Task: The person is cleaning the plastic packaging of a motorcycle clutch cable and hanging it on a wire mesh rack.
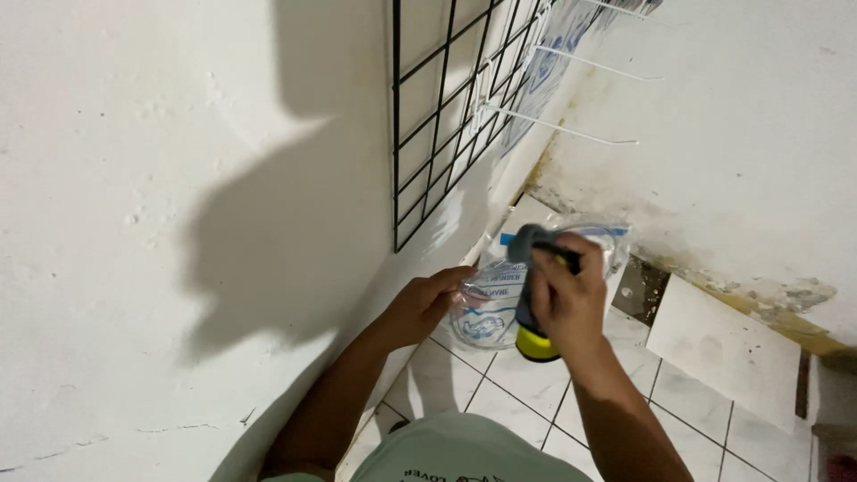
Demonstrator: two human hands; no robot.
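Head view, only cam: right hand (567,299), centre-right of frame, fingers wrapped shut around a grey power tool w/ yellow base (534,303), prob. a small cordless driver, held upright. Left hand (427,303), centre frame, pinching the edge of a clear plastic bag w/ blue print (491,308), which sits centre frame behind the tool, above the white tiled floor (527,384). Black wire grid panel (446,116) on white wall (134,223), upper centre; white wire hooks (571,129) upper right. Handling, est.: bag light, limp, slippery film, so best pinched at rim; tool stiff, heavier, best taken round the body.
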